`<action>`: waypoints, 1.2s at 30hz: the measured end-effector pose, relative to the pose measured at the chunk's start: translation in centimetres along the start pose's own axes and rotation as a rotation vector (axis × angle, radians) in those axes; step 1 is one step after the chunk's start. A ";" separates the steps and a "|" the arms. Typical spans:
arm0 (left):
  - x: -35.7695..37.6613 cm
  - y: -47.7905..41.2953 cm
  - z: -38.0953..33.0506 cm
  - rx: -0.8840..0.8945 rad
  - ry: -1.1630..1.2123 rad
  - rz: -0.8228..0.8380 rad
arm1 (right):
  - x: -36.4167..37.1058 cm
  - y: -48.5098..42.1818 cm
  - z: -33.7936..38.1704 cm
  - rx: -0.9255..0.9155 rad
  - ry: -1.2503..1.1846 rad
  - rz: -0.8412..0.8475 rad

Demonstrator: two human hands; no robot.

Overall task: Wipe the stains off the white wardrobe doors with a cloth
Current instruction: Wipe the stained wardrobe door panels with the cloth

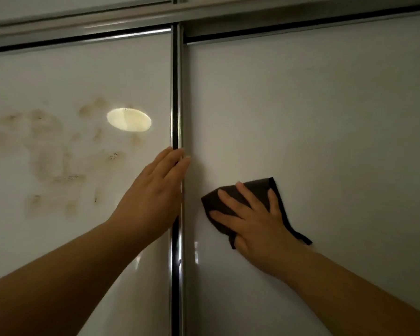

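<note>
A flat, open right-hand grip (257, 226) presses a dark grey cloth (258, 187) against the right glossy white wardrobe door (325, 117), the open left-hand grip (153, 190) braces the silver metal frame (178, 93), and the brown stains (54, 154) on the left door (58, 69), well apart, risk being missed.

A glossy white wardrobe (325, 112) fills the view in dim light. A shiny metal strip (178, 93) runs down its middle, a metal rail (83, 27) crosses the top, and an oval patch of light (129, 119) glows at left.
</note>
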State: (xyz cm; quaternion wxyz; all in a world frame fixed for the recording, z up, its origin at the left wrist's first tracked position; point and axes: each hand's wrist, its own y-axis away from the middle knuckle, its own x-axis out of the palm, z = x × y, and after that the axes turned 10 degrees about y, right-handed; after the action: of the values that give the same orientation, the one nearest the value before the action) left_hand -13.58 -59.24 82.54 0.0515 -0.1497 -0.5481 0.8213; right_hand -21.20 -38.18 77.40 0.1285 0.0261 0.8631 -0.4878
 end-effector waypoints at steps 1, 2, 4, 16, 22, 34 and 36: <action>-0.2 0.0 0.3 0.011 0.011 -0.006 | 0.3 0.8 -0.1 -0.021 0.001 0.016; -0.5 0.2 0.7 0.022 0.034 -0.016 | 0.3 1.5 -0.3 -0.033 -0.007 0.021; -1.1 0.9 1.6 0.032 0.083 -0.030 | 0.2 2.0 -0.3 -0.006 -0.033 -0.020; -0.5 3.1 5.6 0.041 0.027 0.027 | -1.0 -4.9 2.5 0.391 -0.134 0.055; 0.3 2.8 5.2 0.058 -0.019 0.064 | 0.9 0.8 3.4 0.131 -0.058 -0.022; 0.2 0.2 5.0 0.045 -0.080 0.014 | -1.5 -7.2 0.6 0.261 -0.107 0.025; 0.4 -0.1 4.9 0.040 -0.084 -0.003 | -2.0 -8.6 0.7 0.287 -0.119 0.018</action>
State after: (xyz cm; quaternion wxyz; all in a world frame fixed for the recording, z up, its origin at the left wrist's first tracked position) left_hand -15.42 -63.45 84.36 0.0326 -0.1133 -0.5334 0.8376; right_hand -20.56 -43.10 84.77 0.1786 0.0228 0.7751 -0.6057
